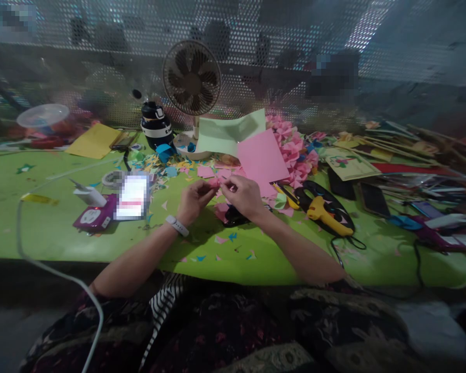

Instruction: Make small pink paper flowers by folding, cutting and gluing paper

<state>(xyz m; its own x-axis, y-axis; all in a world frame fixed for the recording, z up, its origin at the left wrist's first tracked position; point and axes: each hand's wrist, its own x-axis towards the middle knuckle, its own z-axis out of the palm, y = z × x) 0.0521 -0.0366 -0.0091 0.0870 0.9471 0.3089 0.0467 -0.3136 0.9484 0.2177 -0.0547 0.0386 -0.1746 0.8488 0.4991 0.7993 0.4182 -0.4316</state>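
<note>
My left hand (194, 198) and my right hand (241, 194) meet above the green table, fingertips closed on a small piece of pink paper (215, 183) between them. Its exact shape is partly covered by my fingers. Beneath my right hand lie black-handled scissors or a similar dark tool (235, 216), mostly hidden, beside pink scraps. Just behind the hands is a sheet of pink paper (263, 158), leaning against a large heap of folded pink paper pieces (291, 142). To the right are a yellow cutter (289, 197) and a yellow glue gun (328, 215) on a black ring.
A fan (192, 77) and a dark bottle (156, 127) stand at the back. A lit phone (132, 197) and a purple packet (95, 215) are on the left. Phones (374, 199), paper and sticks lie right. A white cable (58, 267) hangs over the front edge; scraps are scattered.
</note>
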